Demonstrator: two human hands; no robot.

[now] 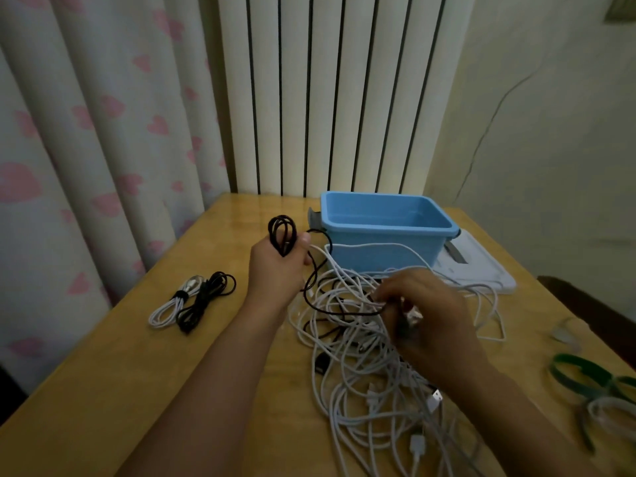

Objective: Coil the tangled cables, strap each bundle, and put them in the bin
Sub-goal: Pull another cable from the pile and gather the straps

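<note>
Left hand point(275, 266) grips black coil point(283, 234); right hand point(418, 309) pinches its tail in tangle point(361, 339); hard pull likely tightens snarl, drags white cables.

Left hand point(277, 266) raised, fingers curled in a grip, right hand point(426, 311) lower, blurred, fingers pinching

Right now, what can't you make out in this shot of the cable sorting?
- Head view: the right hand is motion-blurred, so what its fingers pinch is unclear.
- The tangled white cables run off the bottom edge.
- The green straps are blurred near the right edge.
- The blue bin: the near wall hides part of its floor.
</note>
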